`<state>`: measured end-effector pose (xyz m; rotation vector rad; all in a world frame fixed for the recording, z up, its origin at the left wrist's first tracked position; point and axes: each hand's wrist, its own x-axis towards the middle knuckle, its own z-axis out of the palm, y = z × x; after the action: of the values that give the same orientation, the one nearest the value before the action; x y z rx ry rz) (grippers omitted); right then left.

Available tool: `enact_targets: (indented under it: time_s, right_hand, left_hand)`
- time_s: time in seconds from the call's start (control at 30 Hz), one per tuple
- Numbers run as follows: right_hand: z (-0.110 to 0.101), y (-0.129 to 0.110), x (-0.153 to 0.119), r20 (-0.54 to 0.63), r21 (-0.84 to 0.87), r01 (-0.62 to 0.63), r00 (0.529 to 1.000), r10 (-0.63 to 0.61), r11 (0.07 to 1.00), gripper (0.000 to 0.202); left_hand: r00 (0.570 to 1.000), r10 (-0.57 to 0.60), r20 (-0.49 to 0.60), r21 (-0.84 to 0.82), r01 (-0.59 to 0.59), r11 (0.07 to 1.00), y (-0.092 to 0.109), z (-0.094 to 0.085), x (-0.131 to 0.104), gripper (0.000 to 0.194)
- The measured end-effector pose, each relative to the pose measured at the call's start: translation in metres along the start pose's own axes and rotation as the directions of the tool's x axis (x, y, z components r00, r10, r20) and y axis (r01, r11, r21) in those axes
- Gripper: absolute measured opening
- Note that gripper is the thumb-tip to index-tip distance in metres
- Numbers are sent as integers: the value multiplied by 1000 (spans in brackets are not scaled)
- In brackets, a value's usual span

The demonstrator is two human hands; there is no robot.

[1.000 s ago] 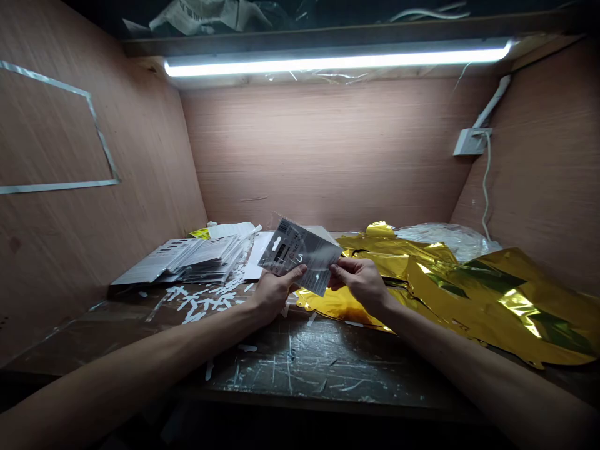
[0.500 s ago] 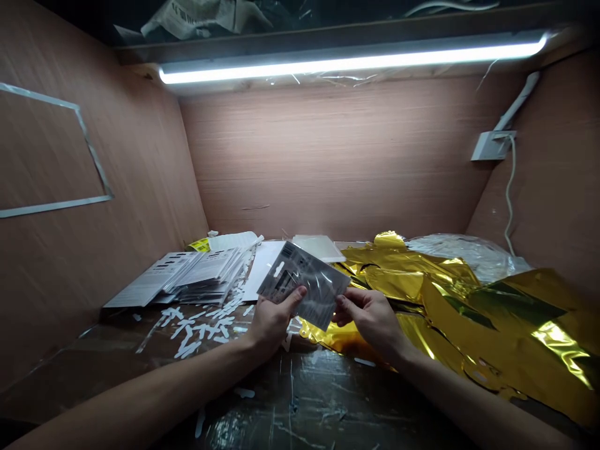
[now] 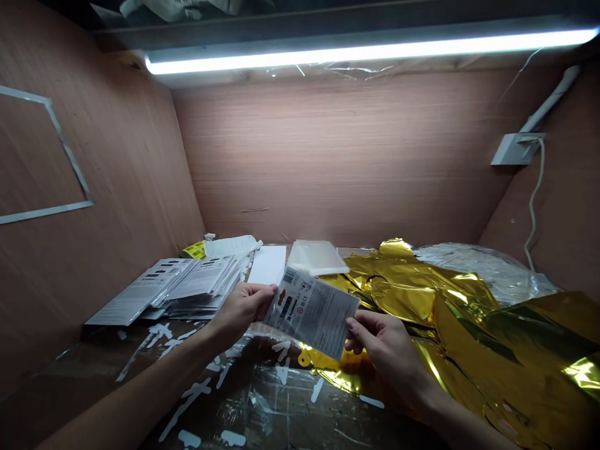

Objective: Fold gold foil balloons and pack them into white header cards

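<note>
Pinching a printed hang card (image 3: 316, 315) by both ends, the two hands hold it tilted above the worktop (image 3: 290, 412), its right end lower and nearer than its left. The left hand (image 3: 246, 307) grasps the left end between thumb and fingers, where a margin of clear film suggests a plastic sleeve; the right hand (image 3: 375, 337) has its grip closed on the right edge. The barcode and small text face up, and the hang slot lies toward the left hand.

The step in hand appears to be handling the card and its film together, perhaps squaring one within the other; whether the film is sealed cannot be told. Any further move seems to call for a light hold at both ends, so that neither card nor film creases.

To the left lies a pile of similar cards (image 3: 201, 281). Beyond the held card are a white sheet (image 3: 268, 265) and a stack of translucent film (image 3: 316, 257). Gold foil (image 3: 407, 290) spreads to the right, partly under the right hand, and white cut-out strips (image 3: 233, 438) litter the near left.
</note>
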<state>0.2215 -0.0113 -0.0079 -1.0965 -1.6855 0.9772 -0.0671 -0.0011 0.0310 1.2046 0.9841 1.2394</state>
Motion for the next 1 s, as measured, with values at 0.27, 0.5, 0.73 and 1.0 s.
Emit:
enact_targets:
  time_s: [0.27, 0.5, 0.73, 1.0]
  right_hand:
    - [1, 1, -3, -23, -110, -6, 1000, 4, 994, 41]
    - [6, 5, -6, 0, -58, -92, 996, 93, 994, 43]
    - [12, -11, -2, -9, 160, -183, 982, 186, 970, 46]
    - [21, -4, 11, 64, 329, -221, 975, 212, 918, 51]
  left_hand:
    - [996, -82, -31, 191, 87, 978, -5, -6, 6, 40]
    - [990, -131, -52, 145, 137, 980, -12, -12, 9, 34]
    - [985, -162, 62, -424, 173, 889, -2, 1, -1, 59]
    - [912, -311, -267, -400, 188, 897, -13, 37, -15, 60]
